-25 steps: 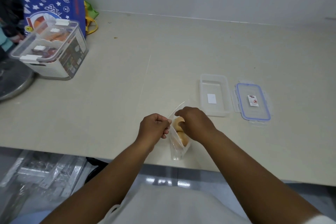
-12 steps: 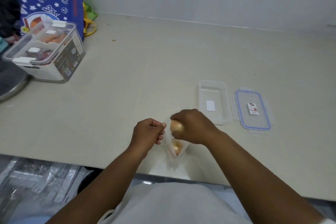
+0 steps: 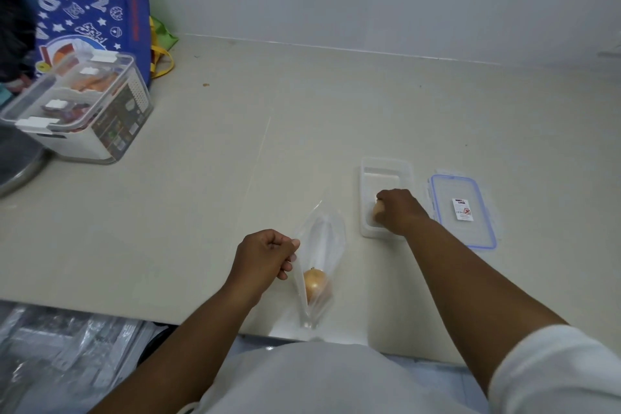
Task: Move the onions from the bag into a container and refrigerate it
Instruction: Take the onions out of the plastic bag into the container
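Note:
A clear plastic bag point(image 3: 322, 239) lies on the counter near its front edge, with one golden onion point(image 3: 315, 283) still inside it. My left hand point(image 3: 265, 257) pinches the bag's left edge. My right hand point(image 3: 396, 210) is closed on another onion point(image 3: 378, 208), mostly hidden by the fingers, and rests inside the clear rectangular container point(image 3: 386, 166). The container's blue-rimmed lid point(image 3: 462, 212) lies flat just to its right.
A large lidded storage box point(image 3: 80, 111) with food stands at the far left, in front of a blue patterned bag point(image 3: 90, 10). A metal pan's edge point(image 3: 16, 165) shows at the left border. The counter's front edge point(image 3: 134, 312) runs below my hands.
My right hand lifted an onion out of the bag and carried it right into the container. My left hand stayed on the bag, which now holds a single visible onion.

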Demonstrator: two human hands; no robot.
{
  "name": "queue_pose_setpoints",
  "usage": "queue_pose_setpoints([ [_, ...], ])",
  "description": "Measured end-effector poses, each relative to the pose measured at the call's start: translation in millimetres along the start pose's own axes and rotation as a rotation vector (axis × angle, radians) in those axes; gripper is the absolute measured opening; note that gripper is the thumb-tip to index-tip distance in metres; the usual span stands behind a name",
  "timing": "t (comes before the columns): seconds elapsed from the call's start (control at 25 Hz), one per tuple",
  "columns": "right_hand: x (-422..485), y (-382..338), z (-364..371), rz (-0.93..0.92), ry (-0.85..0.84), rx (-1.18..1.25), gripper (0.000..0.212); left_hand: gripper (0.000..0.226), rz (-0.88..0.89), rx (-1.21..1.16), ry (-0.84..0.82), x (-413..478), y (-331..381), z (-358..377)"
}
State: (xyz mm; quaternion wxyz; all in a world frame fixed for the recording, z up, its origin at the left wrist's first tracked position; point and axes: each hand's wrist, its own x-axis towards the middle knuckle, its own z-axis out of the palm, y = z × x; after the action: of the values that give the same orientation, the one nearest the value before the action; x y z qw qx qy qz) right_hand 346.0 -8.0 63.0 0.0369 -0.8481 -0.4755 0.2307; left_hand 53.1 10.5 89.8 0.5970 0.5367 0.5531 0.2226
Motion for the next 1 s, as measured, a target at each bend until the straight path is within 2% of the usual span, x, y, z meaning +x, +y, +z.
queue_pose_setpoints([
  [0.08, 3.1, 4.2, 6.4, -0.027, -0.032, -0.028, 0.007, 0.015, -0.004, 0.002, 0.004, -1.1, 0.6, 0.9],
  [0.2, 3.4, 6.4, 5.2, -0.033, 0.017, -0.04, 0.027, 0.015, -0.011, -0.005, 0.001, -1.6, 1.9, 3.2],
  [0.32, -23.6, -17.0, -8.7, -0.155, 0.281, 0.104, 0.04, 0.015, -0.013, -0.009, -0.005, -1.9, 3.4, 5.1],
  [0.4, -57.4, -48.5, -19.0, -0.374, 0.444, 0.354, 0.025, 0.015, -0.011, -0.009, -0.004, -1.5, 3.8, 5.8],
  [0.44, -75.6, -64.8, -22.8, -0.477, 0.377, 0.432, 0.015, 0.015, -0.008, -0.005, -0.001, -1.4, 3.7, 5.8],
  [0.52, -99.7, -90.1, -19.3, -0.567, 0.007, 0.316, 0.012, 0.014, -0.003, 0.008, 0.011, -1.6, 4.1, 5.5],
  [0.6, -97.0, -101.3, 0.8, -0.537, -0.313, 0.0, 0.025, 0.013, -0.001, 0.015, 0.017, -1.8, 4.6, 5.3],
  [0.68, -88.0, -104.3, 23.9, -0.47, -0.477, -0.194, 0.04, 0.013, -0.004, 0.005, 0.016, -2.3, 4.4, 5.7],
  [0.76, -83.6, -106.6, 41.5, -0.468, -0.552, -0.285, 0.03, 0.013, -0.006, -0.001, 0.012, -3.4, 3.7, 5.9],
  [0.84, -84.6, -105.9, 50.9, -0.516, -0.528, -0.351, 0.011, 0.013, -0.006, -0.001, 0.014, -4.0, 2.2, 5.6],
  [0.92, -84.0, -102.0, 51.1, -0.527, -0.504, -0.307, 0.018, 0.013, -0.009, -0.009, 0.023, -3.4, 0.5, 4.2],
  [1.0, -83.8, -98.2, 45.1, -0.533, -0.445, -0.254, 0.006, 0.013, -0.01, -0.017, 0.028, -2.2, -0.6, 3.1],
])
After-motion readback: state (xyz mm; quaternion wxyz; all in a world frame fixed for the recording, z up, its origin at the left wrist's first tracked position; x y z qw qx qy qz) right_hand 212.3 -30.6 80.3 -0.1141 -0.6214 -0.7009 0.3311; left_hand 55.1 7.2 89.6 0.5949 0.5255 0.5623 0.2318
